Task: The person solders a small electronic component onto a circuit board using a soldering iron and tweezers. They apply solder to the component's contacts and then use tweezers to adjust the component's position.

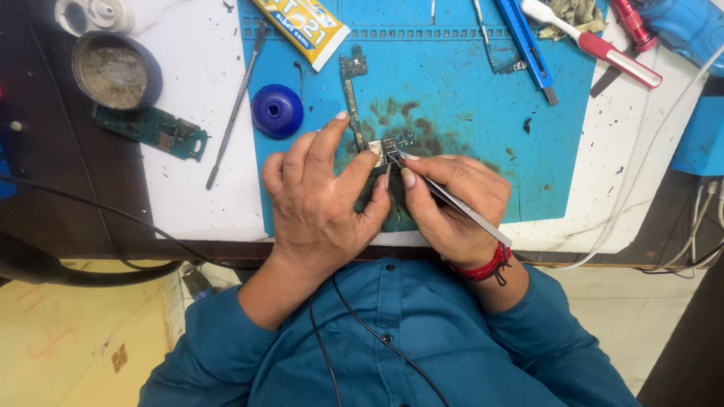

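Two bare hands meet over a blue work mat (483, 113) that covers most of a white bench top (188, 188). At the mat's upper left edge lies a yellow glue tube (302, 26), tilted, with a blue and white label panel along its length. A round dark tin (115, 71) of greyish paste stands at the far left, with a green circuit board (154, 130) just below it. A blue dome-shaped cap (277, 111) sits at the mat's left border, beside a thin metal pry tool (235, 105). A red-and-white toothbrush (596, 44) lies at the upper right.

On the stained middle of the mat lies a narrow L-shaped phone board (354, 98). The left hand (320, 200) lies palm down, fingers spread, its index fingertip and thumb pressing the board's lower end flat. The right hand (456, 207), a red thread at its wrist, is curled closed around slim metal tweezers (452, 202), pinching them between thumb and fingers; the tips touch a small component on the board, between the two thumbs.
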